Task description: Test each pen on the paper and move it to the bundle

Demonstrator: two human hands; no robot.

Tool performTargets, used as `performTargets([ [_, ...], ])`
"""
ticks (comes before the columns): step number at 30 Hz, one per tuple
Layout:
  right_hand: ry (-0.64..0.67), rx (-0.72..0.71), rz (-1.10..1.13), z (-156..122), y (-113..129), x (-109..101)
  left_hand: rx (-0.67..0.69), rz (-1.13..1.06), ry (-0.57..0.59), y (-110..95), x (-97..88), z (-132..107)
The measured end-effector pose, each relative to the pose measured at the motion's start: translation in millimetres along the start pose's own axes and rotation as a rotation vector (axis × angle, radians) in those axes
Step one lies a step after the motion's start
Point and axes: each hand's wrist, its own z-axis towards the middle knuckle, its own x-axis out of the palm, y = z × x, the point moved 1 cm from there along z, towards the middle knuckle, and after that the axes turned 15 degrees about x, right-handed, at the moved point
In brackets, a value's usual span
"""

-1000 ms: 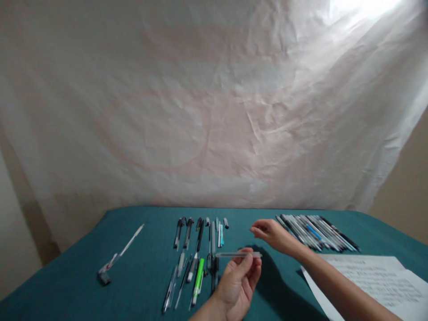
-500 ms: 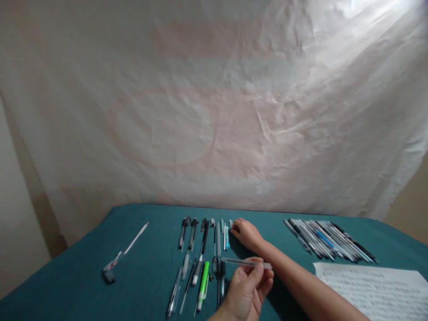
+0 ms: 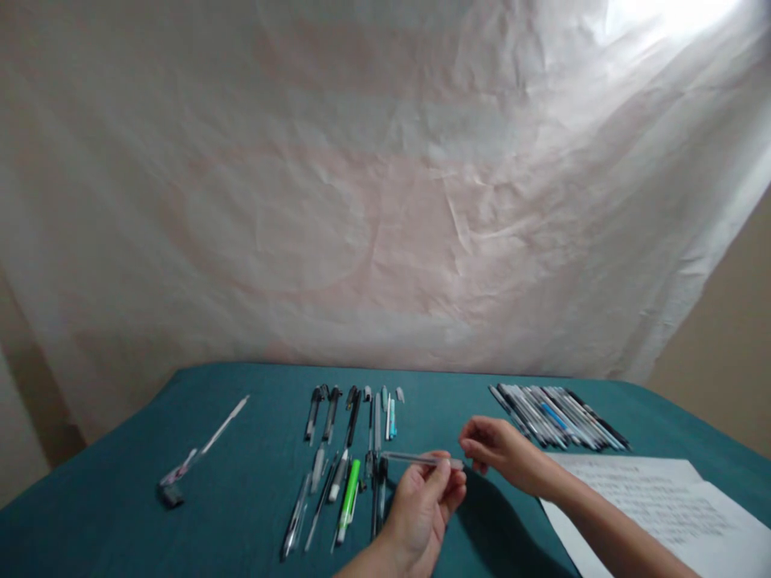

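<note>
A green cloth (image 3: 241,514), matte and finely textured, covered the table; behind it, at twelve o'clock, hung a creased, faintly glossy sheet (image 3: 361,217) with pale pink markings. The clear pen (image 3: 409,457) was a slim, straight, see-through tube. The left hand (image 3: 425,502) reached in from six o'clock and grasped this pen between thumb and fingers near its three-o'clock end, so that the shaft lay nearly level and pointed to nine o'clock. The right hand (image 3: 499,452) entered from four o'clock, its forearm slanting inward and its fingers curled; whether these held anything small could not be told. The gripped end of the clear pen stood just beside the right fingertips, at nine o'clock from them; its free end reached toward the loose pen parts (image 3: 338,480), dark, clear and white, among which lay a smooth, bright green pen (image 3: 349,499). At two o'clock from the left hand, a slanting row of slim pens (image 3: 554,416) rested side by side; at three o'clock spread flat white paper (image 3: 650,498) with lines of writing.
</note>
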Motion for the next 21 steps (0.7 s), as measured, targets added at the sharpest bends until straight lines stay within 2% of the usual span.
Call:
performTargets([
  [3,-0.012,-0.008,0.107,-22,-2,3,0.020,0.010,0.021,1,-1.2,-1],
  [7,-0.057,-0.044,0.141,-37,-2,11,0.031,0.010,0.035,1,-1.0,-3],
  [12,-0.073,-0.059,0.144,-40,0,15,0.033,0.013,0.033,2,0.5,-2],
  [21,-0.184,-0.062,0.053,-41,3,19,0.037,0.010,0.073,1,2.4,-3],
])
